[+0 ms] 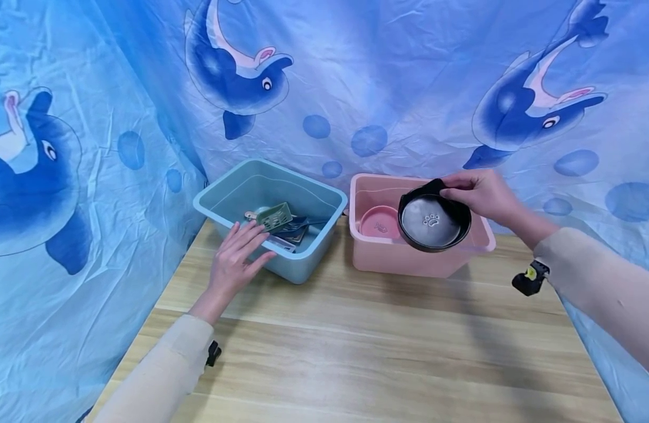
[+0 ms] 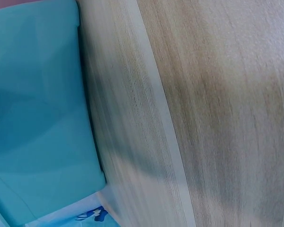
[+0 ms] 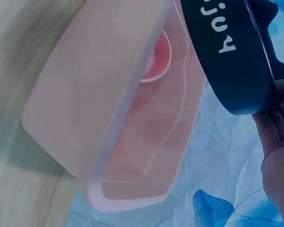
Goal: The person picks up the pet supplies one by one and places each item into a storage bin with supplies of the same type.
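Note:
My right hand grips a black pet bowl by its rim, at an ear-shaped tab. The bowl, tilted toward the head camera, shows a white paw print inside; white lettering runs along its outer wall in the right wrist view. It hangs over a pink bin, where a pink bowl with a fish-bone print lies. With fingers spread, my left hand is at the near rim of a blue bin. Just beyond its fingertips in that bin sits a green slotted scoop.
Other dark and blue utensils lie in the blue bin beneath the scoop. Both bins stand side by side at the back of a wooden table. Behind them hangs a blue dolphin-print curtain, which also runs along the left side.

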The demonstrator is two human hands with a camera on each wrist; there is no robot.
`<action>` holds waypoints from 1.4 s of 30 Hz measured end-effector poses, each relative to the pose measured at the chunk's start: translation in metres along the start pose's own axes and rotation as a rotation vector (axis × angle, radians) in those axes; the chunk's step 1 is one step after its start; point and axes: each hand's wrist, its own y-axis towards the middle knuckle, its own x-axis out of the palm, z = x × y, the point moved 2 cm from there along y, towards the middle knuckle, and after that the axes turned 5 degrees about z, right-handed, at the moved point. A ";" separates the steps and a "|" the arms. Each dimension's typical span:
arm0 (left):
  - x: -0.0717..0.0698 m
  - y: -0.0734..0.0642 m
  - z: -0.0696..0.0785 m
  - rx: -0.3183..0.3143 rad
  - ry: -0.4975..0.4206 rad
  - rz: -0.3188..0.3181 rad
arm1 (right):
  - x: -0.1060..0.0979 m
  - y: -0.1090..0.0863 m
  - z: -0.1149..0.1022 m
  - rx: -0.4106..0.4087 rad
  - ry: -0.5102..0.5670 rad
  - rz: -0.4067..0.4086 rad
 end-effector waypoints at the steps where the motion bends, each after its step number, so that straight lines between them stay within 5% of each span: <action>1: 0.000 0.000 0.000 0.001 0.001 -0.003 | 0.000 0.004 0.001 0.002 -0.004 -0.005; 13: 0.003 -0.004 -0.005 0.009 0.006 -0.001 | 0.006 0.037 0.029 0.036 -0.108 -0.064; 25: 0.002 -0.004 -0.006 0.013 0.008 0.008 | 0.018 0.045 0.064 0.087 -0.115 -0.158; 42: -0.001 -0.002 -0.003 -0.006 0.023 -0.026 | 0.049 0.039 0.103 -0.100 -0.133 -0.223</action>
